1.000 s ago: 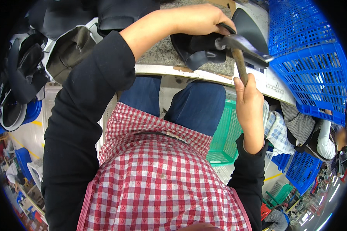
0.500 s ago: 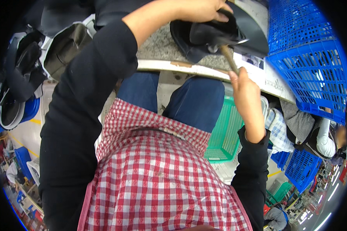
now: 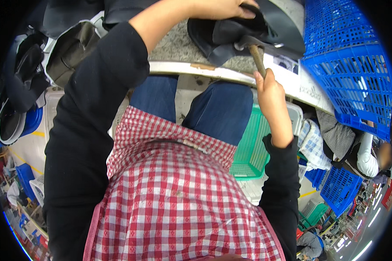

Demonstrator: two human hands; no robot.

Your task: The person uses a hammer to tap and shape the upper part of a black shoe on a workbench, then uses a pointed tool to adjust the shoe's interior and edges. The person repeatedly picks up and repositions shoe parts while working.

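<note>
On the grey speckled worktop lies a folded black leather-like piece, its flaps partly standing up. My left hand grips the upper edge of that piece, thumb on the near side and some fingers hidden behind it. In my right hand is a hammer with a wooden handle, held from below. Its metal head rests against or just over the near right part of the black piece; contact cannot be made out. A larger smooth black sheet lies to the right.
A blue plastic crate stands on the right of the worktop. Below its edge sits a green basket, right of my knees. Black, white-edged bag-like pieces pile up at the left. Another person is at far right.
The hammer head, blurred before, now shows sharply at the black piece. My right hand has shifted slightly up and left. The left hand keeps its hold, and the whole view has moved a little.
</note>
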